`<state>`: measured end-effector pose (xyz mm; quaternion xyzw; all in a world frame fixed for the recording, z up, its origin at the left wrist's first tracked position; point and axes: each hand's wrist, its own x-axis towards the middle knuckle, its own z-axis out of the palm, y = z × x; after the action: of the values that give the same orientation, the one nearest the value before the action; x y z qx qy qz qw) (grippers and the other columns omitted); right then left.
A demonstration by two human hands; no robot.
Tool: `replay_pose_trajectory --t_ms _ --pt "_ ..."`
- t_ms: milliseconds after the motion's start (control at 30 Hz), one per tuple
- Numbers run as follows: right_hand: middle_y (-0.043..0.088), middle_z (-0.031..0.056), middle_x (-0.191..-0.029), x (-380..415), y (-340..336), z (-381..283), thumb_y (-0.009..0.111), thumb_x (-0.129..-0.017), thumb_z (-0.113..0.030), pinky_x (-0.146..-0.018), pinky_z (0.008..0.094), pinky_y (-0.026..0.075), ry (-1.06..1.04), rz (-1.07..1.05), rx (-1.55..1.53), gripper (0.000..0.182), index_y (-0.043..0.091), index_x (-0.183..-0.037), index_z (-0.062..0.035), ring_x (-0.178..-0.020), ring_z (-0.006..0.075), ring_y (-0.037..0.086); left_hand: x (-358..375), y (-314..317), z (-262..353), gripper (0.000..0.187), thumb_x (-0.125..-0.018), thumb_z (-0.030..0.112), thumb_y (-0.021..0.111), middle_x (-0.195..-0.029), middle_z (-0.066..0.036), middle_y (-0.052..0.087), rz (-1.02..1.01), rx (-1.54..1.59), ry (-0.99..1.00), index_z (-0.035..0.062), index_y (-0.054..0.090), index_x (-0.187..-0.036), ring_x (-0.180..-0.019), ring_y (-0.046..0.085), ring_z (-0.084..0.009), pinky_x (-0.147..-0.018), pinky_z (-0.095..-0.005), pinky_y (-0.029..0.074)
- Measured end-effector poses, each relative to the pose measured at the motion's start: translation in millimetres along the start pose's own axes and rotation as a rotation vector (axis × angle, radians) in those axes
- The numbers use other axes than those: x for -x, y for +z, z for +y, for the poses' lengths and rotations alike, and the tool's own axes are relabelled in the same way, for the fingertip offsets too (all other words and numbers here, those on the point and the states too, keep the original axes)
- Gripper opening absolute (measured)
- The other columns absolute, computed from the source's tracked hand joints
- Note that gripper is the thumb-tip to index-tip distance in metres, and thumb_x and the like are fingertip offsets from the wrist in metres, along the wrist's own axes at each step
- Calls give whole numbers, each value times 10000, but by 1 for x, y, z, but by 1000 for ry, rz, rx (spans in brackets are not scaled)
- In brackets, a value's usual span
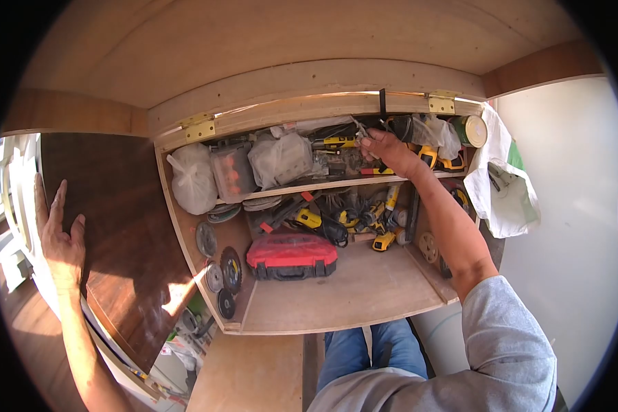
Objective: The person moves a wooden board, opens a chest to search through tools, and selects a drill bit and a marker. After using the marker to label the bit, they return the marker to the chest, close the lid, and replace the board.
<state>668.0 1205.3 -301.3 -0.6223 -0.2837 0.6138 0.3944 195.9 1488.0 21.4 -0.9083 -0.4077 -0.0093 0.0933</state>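
My right hand [386, 147] reaches over the upper shelf [309, 184] of a wooden tool cabinet. Its fingers are closed around a small greyish metal thing [362, 130] whose kind I cannot tell. Just left of the fingertips lies a yellow-and-black tool [338, 142]. Below the hand is a red-and-yellow piece [375, 171], and yellow power tools [427, 156] sit beside the wrist. Far to the left, my left hand [63, 250] is open with fingers spread, at the edge of a dark brown panel [103, 206].
Plastic bags [192, 180] and a clear tub [233, 172] fill the upper shelf's left. Below are a red case [292, 255], a yellow grinder [309, 218] and cutting discs [231, 268] on the side wall. The raised lid [323, 41] hangs overhead. A white sack [505, 185] hangs at right.
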Motion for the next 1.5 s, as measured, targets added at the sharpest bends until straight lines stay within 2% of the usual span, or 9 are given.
replay_pose_trajectory --t_ms 467,667,767,867,967,1067,1167,1367,1500 --pt "653 -1 -869 2 -4 -33 711 -905 -169 -773 253 472 85 -57 190 203 695 -1016 1 -842 59 555 2 6 -19 653 -794 -53 646 -1601 -103 317 -5 -63 28 142 553 -1410 -1489 271 -312 -1217 -428 260" --pt "684 214 -1033 0 8 6 707 -865 -230 -904 422 508 -198 -95 1000 313 689 -1098 -21 -1006 357 661 3 7 -22 659 -802 -48 654 -1608 -105 304 -14 -50 27 150 543 -1420 -1488 271 -313 -1213 -431 269" --pt "664 236 -1102 1 20 1 693 -868 -236 -935 481 490 -10 -178 1046 289 697 -1067 -26 -1085 417 607 3 6 -21 658 -805 -48 655 -1610 -101 301 -17 -38 23 156 543 -1421 -1488 272 -310 -1213 -429 269" --pt "668 235 -1038 -1 36 -20 696 -858 -241 -928 472 494 20 -133 1104 294 692 -1045 -14 -1076 400 618 3 7 -20 662 -806 -43 661 -1612 -95 298 -18 -37 2 167 542 -1422 -1490 269 -307 -1214 -425 269" --pt "656 228 -1060 -14 56 -17 725 -843 -237 -894 452 508 -321 -54 984 329 675 -1048 16 -1047 399 624 3 7 -19 673 -799 -42 665 -1614 -89 295 -21 -45 -6 176 542 -1424 -1492 264 -304 -1215 -421 266" --pt "644 218 -1102 -26 103 -28 748 -817 -279 -901 442 516 -467 254 823 397 665 -1087 1 -1069 383 624 3 7 -19 682 -790 -48 662 -1615 -89 292 -25 -30 -7 176 543 -1423 -1494 260 -303 -1217 -419 263" --pt "594 212 -1229 -41 146 -50 764 -792 -276 -922 449 513 -438 357 839 481 622 -1174 -20 -1112 372 608 2 7 -20 680 -788 -51 656 -1614 -91 292 -23 -22 4 171 545 -1421 -1493 260 -304 -1219 -418 261" --pt "689 169 -984 -58 158 -55 766 -775 -367 -849 439 540 -112 141 1117 384 691 -980 -51 -978 371 661 2 5 -14 659 -794 -44 656 -1609 -103 300 -17 -63 5 161 552 -1413 -1487 271 -310 -1212 -414 276" --pt "702 165 -944 -31 110 -56 742 -796 -388 -796 448 535 -241 308 1050 344 714 -938 -76 -913 372 669 3 3 -12 654 -794 -39 661 -1606 -110 302 0 -28 7 156 554 -1409 -1484 280 -310 -1207 -407 287"
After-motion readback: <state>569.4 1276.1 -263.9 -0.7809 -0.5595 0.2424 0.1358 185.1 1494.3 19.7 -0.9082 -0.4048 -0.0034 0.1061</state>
